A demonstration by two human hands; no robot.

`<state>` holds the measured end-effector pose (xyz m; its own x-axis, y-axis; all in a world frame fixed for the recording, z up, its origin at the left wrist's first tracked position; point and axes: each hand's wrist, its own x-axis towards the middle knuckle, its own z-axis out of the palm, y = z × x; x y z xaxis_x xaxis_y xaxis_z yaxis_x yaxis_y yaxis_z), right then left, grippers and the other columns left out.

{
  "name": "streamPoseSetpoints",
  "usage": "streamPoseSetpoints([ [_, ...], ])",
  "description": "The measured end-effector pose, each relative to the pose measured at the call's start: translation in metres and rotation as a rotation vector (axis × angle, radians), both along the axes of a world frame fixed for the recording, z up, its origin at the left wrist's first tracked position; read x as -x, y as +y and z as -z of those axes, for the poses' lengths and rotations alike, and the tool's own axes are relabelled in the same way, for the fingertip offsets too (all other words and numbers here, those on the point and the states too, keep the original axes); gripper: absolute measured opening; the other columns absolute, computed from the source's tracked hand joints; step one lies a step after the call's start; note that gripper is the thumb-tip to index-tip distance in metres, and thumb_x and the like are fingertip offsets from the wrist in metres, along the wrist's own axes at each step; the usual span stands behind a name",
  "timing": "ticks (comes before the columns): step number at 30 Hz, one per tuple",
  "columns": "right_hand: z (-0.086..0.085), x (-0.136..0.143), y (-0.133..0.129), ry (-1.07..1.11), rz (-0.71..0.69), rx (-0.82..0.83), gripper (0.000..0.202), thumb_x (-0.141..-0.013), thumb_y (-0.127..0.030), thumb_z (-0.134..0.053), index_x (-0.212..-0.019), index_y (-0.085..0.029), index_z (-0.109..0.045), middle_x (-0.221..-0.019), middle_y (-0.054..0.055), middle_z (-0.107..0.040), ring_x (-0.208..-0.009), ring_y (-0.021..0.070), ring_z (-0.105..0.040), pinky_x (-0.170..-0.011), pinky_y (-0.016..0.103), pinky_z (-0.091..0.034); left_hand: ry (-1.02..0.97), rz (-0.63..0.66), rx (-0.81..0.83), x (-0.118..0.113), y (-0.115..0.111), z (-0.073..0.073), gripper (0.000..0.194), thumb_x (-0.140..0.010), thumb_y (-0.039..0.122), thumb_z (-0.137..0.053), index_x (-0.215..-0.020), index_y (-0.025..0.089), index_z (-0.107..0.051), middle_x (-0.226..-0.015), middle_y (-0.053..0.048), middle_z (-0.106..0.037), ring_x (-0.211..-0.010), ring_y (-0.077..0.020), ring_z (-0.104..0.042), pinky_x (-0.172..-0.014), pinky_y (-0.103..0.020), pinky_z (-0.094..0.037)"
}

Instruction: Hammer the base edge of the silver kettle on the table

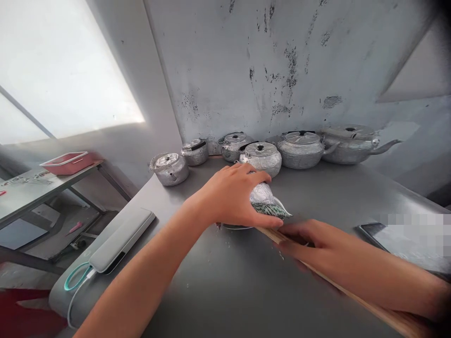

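My left hand (234,199) is wrapped over a small silver kettle (262,193), its thumb along the near side. The kettle has a green-and-dark patterned band and a pale pointed spout at its right; my hand hides much of the rest. My right hand (313,244) is closed around a long thin wooden stick (355,295). The stick slants from the lower right up to the kettle's near side, close to my left thumb. Whether its tip touches the kettle is hidden. A few small light specks lie on the grey table (218,291) below.
Several silver kettles stand along the wall, including a large long-spouted kettle (348,145) and a small kettle (171,170). A power bank (123,239) with a cable lies at left. A phone-like device (373,232) lies at right. A pink basket (68,164) sits on the side table.
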<state>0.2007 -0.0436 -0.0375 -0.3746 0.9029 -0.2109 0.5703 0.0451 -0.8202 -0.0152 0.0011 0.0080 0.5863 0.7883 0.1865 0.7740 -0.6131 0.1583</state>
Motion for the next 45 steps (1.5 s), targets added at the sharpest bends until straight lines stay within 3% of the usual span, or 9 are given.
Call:
streamPoseSetpoints([
  [3, -0.004, 0.01, -0.005, -0.072, -0.026, 0.17, 0.035, -0.093, -0.054, -0.058, -0.087, -0.023, -0.074, -0.061, -0.001, -0.061, -0.047, 0.0144, -0.053, -0.043, 0.025, -0.042, 0.042, -0.005, -0.025, -0.005, -0.003, 0.0, 0.078, -0.078, 0.073, -0.069, -0.141, 0.027, -0.058, -0.136, -0.011, -0.058, -0.12, -0.0331, -0.058, -0.102, -0.047, -0.047],
  [7, -0.001, 0.014, -0.015, -0.109, 0.041, 0.236, 0.03, -0.089, -0.053, -0.063, -0.093, -0.025, -0.073, -0.067, 0.002, -0.065, -0.051, 0.0168, -0.055, -0.042, 0.026, -0.043, 0.056, -0.001, -0.064, -0.009, -0.006, 0.002, 0.08, -0.077, 0.072, -0.07, -0.141, 0.026, -0.059, -0.139, -0.013, -0.056, -0.123, -0.0343, -0.056, -0.101, -0.047, -0.048],
  [14, 0.034, 0.004, -0.025, 0.013, 0.075, 0.231, 0.049, -0.096, -0.069, -0.043, -0.09, -0.026, -0.067, -0.064, -0.003, -0.047, -0.05, 0.014, -0.043, -0.042, 0.025, -0.038, 0.071, -0.025, -0.074, -0.014, -0.008, 0.003, 0.079, -0.077, 0.073, -0.07, -0.14, 0.027, -0.06, -0.133, -0.011, -0.058, -0.117, -0.0331, -0.06, -0.1, -0.048, -0.049],
  [19, 0.034, 0.009, -0.031, -0.02, 0.066, 0.155, 0.046, -0.099, -0.062, -0.041, -0.081, -0.026, -0.064, -0.051, -0.005, -0.041, -0.043, 0.014, -0.036, -0.043, 0.028, -0.036, 0.097, -0.042, -0.089, -0.013, -0.006, 0.005, 0.082, -0.078, 0.076, -0.066, -0.144, 0.028, -0.058, -0.137, -0.012, -0.056, -0.119, -0.0347, -0.058, -0.1, -0.049, -0.049],
  [25, 0.034, 0.014, -0.039, 0.115, 0.088, 0.012, 0.028, -0.096, -0.049, -0.054, -0.087, -0.028, -0.07, -0.063, 0.001, -0.061, -0.062, 0.0215, -0.059, -0.064, 0.032, -0.053, 0.087, -0.033, -0.087, -0.012, -0.003, 0.007, 0.08, -0.079, 0.076, -0.064, -0.144, 0.028, -0.059, -0.135, -0.012, -0.057, -0.12, -0.0351, -0.056, -0.101, -0.051, -0.047],
  [30, 0.047, 0.013, -0.042, 0.128, 0.153, 0.059, 0.033, -0.094, -0.053, -0.052, -0.094, -0.028, -0.073, -0.056, 0.001, -0.061, -0.052, 0.0211, -0.056, -0.054, 0.032, -0.052, 0.102, -0.064, -0.057, -0.012, -0.004, 0.005, 0.081, -0.079, 0.078, -0.062, -0.144, 0.03, -0.059, -0.129, -0.012, -0.058, -0.12, -0.0362, -0.057, -0.1, -0.05, -0.048],
  [35, 0.053, 0.012, -0.042, 0.111, 0.121, 0.088, 0.034, -0.096, -0.054, -0.049, -0.105, -0.029, -0.071, -0.056, -0.002, -0.064, -0.042, 0.0167, -0.047, -0.06, 0.033, -0.055, 0.109, -0.065, -0.055, -0.013, -0.004, 0.005, 0.083, -0.079, 0.078, -0.063, -0.144, 0.028, -0.058, -0.132, -0.014, -0.057, -0.122, -0.0367, -0.056, -0.101, -0.051, -0.047],
  [40, 0.046, 0.016, -0.04, 0.088, 0.066, 0.026, 0.028, -0.092, -0.053, -0.054, -0.09, -0.029, -0.07, -0.066, 0.002, -0.069, -0.057, 0.0207, -0.058, -0.051, 0.03, -0.047, 0.11, -0.059, -0.065, -0.014, -0.005, 0.005, 0.082, -0.079, 0.078, -0.063, -0.144, 0.028, -0.059, -0.132, -0.014, -0.057, -0.123, -0.0371, -0.056, -0.102, -0.05, -0.047],
  [45, 0.044, 0.02, -0.042, 0.093, 0.071, 0.004, 0.033, -0.092, -0.054, -0.053, -0.076, -0.027, -0.063, -0.059, 0.002, -0.062, -0.051, 0.0205, -0.052, -0.049, 0.033, -0.043, 0.124, -0.066, -0.05, -0.013, -0.005, 0.004, 0.083, -0.079, 0.079, -0.062, -0.145, 0.028, -0.058, -0.133, -0.014, -0.057, -0.124, -0.0371, -0.055, -0.101, -0.049, -0.047],
])
